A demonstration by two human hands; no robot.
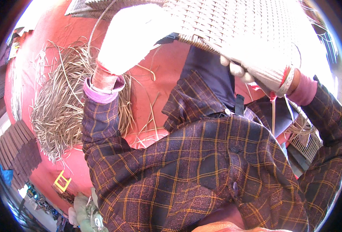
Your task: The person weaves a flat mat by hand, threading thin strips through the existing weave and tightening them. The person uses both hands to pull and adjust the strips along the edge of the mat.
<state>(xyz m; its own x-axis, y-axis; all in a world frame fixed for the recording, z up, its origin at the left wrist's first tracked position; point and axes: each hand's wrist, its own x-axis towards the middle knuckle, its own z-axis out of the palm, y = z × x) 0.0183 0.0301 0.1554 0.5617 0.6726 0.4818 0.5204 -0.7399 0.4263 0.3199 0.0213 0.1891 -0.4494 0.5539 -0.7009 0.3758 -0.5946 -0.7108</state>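
Note:
A pale woven basket piece (232,23) fills the top of the head view, held up in front of me. My left hand (128,38), in a white glove, grips its left edge, where a thin cane strip curves away. My right hand (261,67), also in a white glove, clasps the basket's lower right rim with its fingers curled under. A thin strip (273,112) hangs down below my right wrist. Both forearms wear purple plaid sleeves with pink cuffs.
A loose heap of dry cane strips (62,100) lies on the red floor (159,65) at the left. Dark brown tiles (16,150) sit at the lower left beside a small yellow frame (62,181). Another woven piece (306,143) rests at the right.

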